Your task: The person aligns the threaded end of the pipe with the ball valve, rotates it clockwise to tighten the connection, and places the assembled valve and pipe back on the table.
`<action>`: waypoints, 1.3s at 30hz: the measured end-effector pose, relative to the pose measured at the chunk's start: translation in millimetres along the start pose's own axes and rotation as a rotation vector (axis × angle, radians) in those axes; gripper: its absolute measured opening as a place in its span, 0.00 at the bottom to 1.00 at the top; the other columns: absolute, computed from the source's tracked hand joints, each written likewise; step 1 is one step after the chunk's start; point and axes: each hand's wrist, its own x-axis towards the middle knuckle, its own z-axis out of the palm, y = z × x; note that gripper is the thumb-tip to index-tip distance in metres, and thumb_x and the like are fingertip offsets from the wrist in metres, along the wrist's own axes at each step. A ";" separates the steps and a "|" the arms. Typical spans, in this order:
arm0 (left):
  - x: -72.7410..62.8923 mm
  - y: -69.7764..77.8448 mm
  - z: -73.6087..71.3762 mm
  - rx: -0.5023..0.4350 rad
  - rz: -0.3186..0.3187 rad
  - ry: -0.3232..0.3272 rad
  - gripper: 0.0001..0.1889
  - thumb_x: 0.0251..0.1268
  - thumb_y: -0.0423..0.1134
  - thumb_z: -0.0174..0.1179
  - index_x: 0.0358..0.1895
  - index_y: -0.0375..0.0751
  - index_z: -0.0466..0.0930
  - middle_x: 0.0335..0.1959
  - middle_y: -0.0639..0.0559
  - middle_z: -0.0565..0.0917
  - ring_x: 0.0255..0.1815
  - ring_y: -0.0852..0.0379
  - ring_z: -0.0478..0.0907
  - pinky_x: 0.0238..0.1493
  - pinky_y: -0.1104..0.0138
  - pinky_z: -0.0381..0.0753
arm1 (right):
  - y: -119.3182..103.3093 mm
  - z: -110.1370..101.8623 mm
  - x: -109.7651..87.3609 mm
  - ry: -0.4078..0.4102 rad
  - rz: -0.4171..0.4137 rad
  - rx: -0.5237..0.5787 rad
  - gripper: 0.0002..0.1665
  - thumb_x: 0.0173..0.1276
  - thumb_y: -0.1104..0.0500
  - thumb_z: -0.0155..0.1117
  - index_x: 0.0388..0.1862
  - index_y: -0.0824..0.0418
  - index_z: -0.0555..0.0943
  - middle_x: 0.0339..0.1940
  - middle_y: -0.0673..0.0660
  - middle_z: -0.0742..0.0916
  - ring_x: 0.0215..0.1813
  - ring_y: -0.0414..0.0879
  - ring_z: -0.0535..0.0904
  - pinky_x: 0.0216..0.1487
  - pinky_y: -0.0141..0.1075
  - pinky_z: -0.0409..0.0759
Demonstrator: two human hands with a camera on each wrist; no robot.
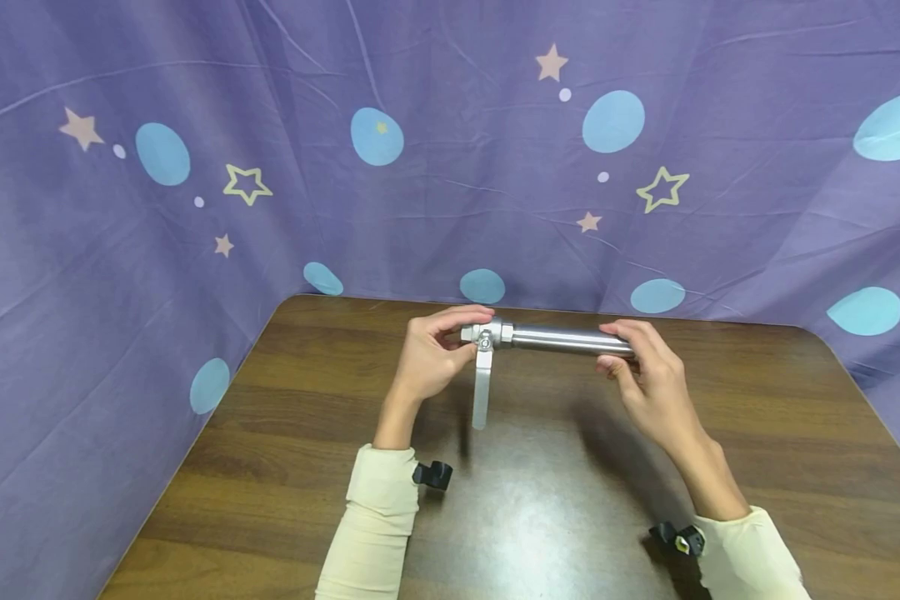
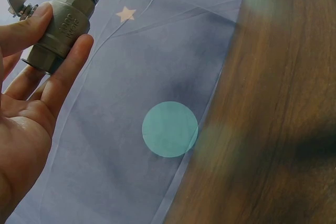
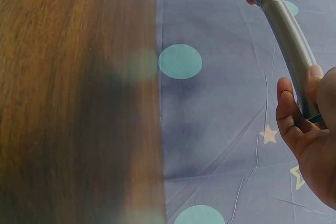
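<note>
A metal ball valve (image 1: 486, 335) is joined to a shiny steel pipe (image 1: 562, 338), and both are held up level over the table. My left hand (image 1: 437, 354) grips the valve body between thumb and fingers; in the left wrist view, raised lettering shows on the valve (image 2: 64, 27). From the valve the flat lever handle (image 1: 482, 390) hangs down toward me, untouched by either hand. At the other end, my right hand (image 1: 656, 379) pinches the pipe near its tip, and the right wrist view shows thumb and fingers on opposite sides of the pipe (image 3: 289, 45).
Under the hands lies a brown wood-grain table (image 1: 270, 467) with rounded far corners. A purple curtain (image 1: 450, 208) with stars and blue dots hangs behind it and at the left. Black mounts sit on both wrists, by cream sleeves (image 1: 378, 508).
</note>
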 end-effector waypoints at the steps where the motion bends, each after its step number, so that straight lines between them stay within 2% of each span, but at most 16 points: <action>1: 0.0 0.0 -0.1 -0.001 0.000 0.000 0.20 0.52 0.13 0.61 0.50 0.21 0.88 0.57 0.28 0.88 0.58 0.64 0.87 0.58 0.65 0.91 | -0.3 -0.4 0.1 -0.006 0.005 0.005 0.27 0.61 0.78 0.73 0.61 0.71 0.84 0.54 0.64 0.88 0.41 0.24 0.81 0.41 0.14 0.81; 5: 0.2 0.4 -0.4 -0.007 -0.003 0.003 0.20 0.52 0.13 0.61 0.50 0.21 0.88 0.57 0.27 0.88 0.58 0.64 0.87 0.58 0.66 0.91 | -1.9 -1.9 0.8 -0.027 0.018 0.015 0.26 0.63 0.77 0.72 0.61 0.72 0.83 0.53 0.63 0.88 0.41 0.23 0.82 0.40 0.13 0.80; 11: 0.7 -0.1 -0.5 -0.009 -0.005 0.011 0.20 0.52 0.12 0.61 0.50 0.21 0.87 0.57 0.27 0.88 0.58 0.64 0.87 0.58 0.67 0.91 | -1.4 -0.6 0.9 -0.039 0.008 0.022 0.28 0.63 0.79 0.72 0.63 0.70 0.82 0.54 0.64 0.87 0.43 0.23 0.82 0.47 0.13 0.82; 14: 0.4 -0.9 -0.2 -0.006 -0.015 0.014 0.20 0.52 0.12 0.61 0.51 0.21 0.88 0.57 0.28 0.88 0.58 0.63 0.87 0.59 0.66 0.91 | -1.1 0.0 0.0 -0.036 0.010 0.008 0.31 0.61 0.77 0.75 0.64 0.69 0.82 0.56 0.65 0.86 0.47 0.25 0.80 0.49 0.13 0.81; 20: 0.3 -0.9 0.8 0.008 -0.035 0.021 0.21 0.52 0.12 0.62 0.51 0.23 0.88 0.57 0.29 0.88 0.59 0.57 0.88 0.59 0.64 0.91 | -0.4 1.8 -0.8 -0.016 0.007 -0.010 0.33 0.57 0.79 0.77 0.62 0.71 0.79 0.61 0.69 0.81 0.57 0.33 0.76 0.51 0.13 0.81; 27: 1.0 -0.1 1.0 0.019 -0.039 0.018 0.20 0.53 0.13 0.62 0.51 0.23 0.88 0.57 0.31 0.89 0.60 0.47 0.88 0.59 0.64 0.91 | -1.6 2.5 -0.4 -0.013 0.004 -0.030 0.28 0.57 0.82 0.74 0.57 0.74 0.77 0.58 0.70 0.80 0.55 0.34 0.75 0.48 0.12 0.80; 29: 0.8 -0.6 0.8 0.014 -0.037 0.017 0.20 0.53 0.13 0.61 0.51 0.23 0.88 0.57 0.30 0.89 0.59 0.50 0.88 0.59 0.64 0.91 | -2.2 2.4 -0.1 -0.013 0.005 -0.034 0.28 0.58 0.81 0.74 0.56 0.74 0.77 0.58 0.70 0.80 0.55 0.33 0.75 0.49 0.12 0.79; 34: 0.9 -1.2 0.4 0.007 -0.027 0.012 0.20 0.53 0.13 0.61 0.51 0.22 0.88 0.57 0.29 0.88 0.57 0.64 0.87 0.58 0.65 0.91 | -2.7 2.0 0.4 -0.010 0.002 -0.024 0.28 0.59 0.79 0.75 0.58 0.73 0.79 0.56 0.69 0.82 0.55 0.31 0.77 0.52 0.11 0.79; 39: 0.5 -0.4 0.0 0.006 -0.026 0.011 0.20 0.53 0.13 0.61 0.51 0.22 0.88 0.57 0.29 0.88 0.57 0.65 0.87 0.58 0.65 0.91 | -1.6 2.1 0.4 -0.005 -0.013 -0.026 0.29 0.57 0.79 0.77 0.59 0.71 0.82 0.56 0.66 0.85 0.55 0.29 0.77 0.55 0.11 0.79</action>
